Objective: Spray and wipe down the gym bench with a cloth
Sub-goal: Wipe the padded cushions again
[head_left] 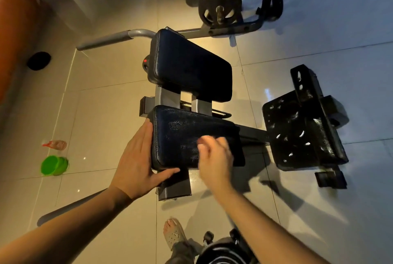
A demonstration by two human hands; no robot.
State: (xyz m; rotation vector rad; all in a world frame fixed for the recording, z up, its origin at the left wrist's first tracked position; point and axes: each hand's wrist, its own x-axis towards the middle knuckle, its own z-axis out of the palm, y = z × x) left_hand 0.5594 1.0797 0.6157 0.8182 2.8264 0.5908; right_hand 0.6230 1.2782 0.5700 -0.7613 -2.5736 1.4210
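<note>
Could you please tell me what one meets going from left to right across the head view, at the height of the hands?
Green plastic container on the floor → left hand → dark padded seat cushion → right hand, blurred → black metal footplate.

Black padded vinyl gym bench (187, 68) on a grey metal frame, centre floor; its near seat pad (176, 136) shows pale scuffed patches.

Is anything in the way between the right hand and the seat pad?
Nothing visible stands in the way. The right hand is blurred, directly over the near right part of the seat pad. The left hand rests against the pad's left edge, off to the side. No cloth shows in either hand.
</note>
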